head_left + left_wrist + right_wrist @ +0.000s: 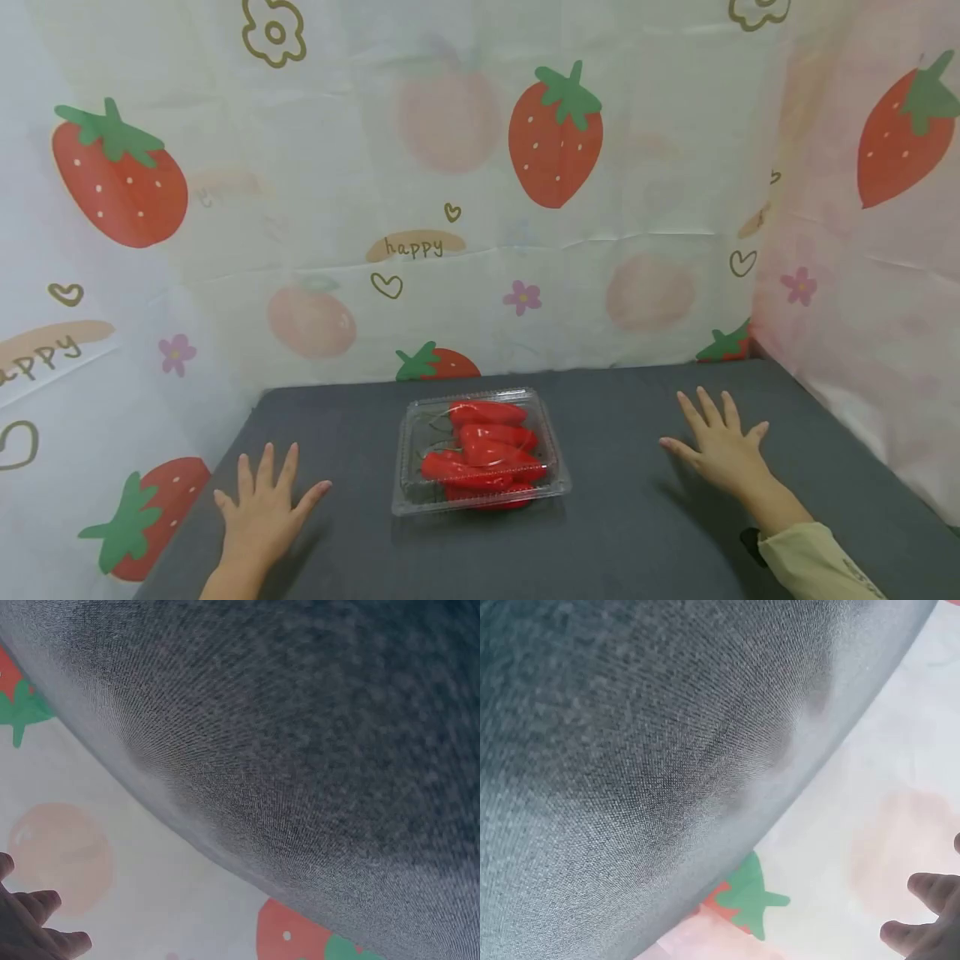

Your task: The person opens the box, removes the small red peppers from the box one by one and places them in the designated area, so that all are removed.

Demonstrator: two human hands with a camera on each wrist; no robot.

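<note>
A clear plastic clamshell box [408, 492] stands on the dark grey table, a little left of the head view's middle. Through its lid several red peppers [487, 454] with thin green stems show. To the left of the box, my left hand [258, 521] is spread with its fingers straight, holding nothing. My right hand [723, 450] is likewise spread, well to the right of the box and apart from it. In the left wrist view only some fingers [45, 904] show at the lower left corner; in the right wrist view a few fingers [922, 915] appear at the lower right.
The dark grey cloth-covered table [615, 517] fills the lower part of the head view. Behind it and at both sides hangs a pale curtain [337, 192] printed with strawberries, hearts and flowers. A light sleeve [813, 558] covers the right forearm.
</note>
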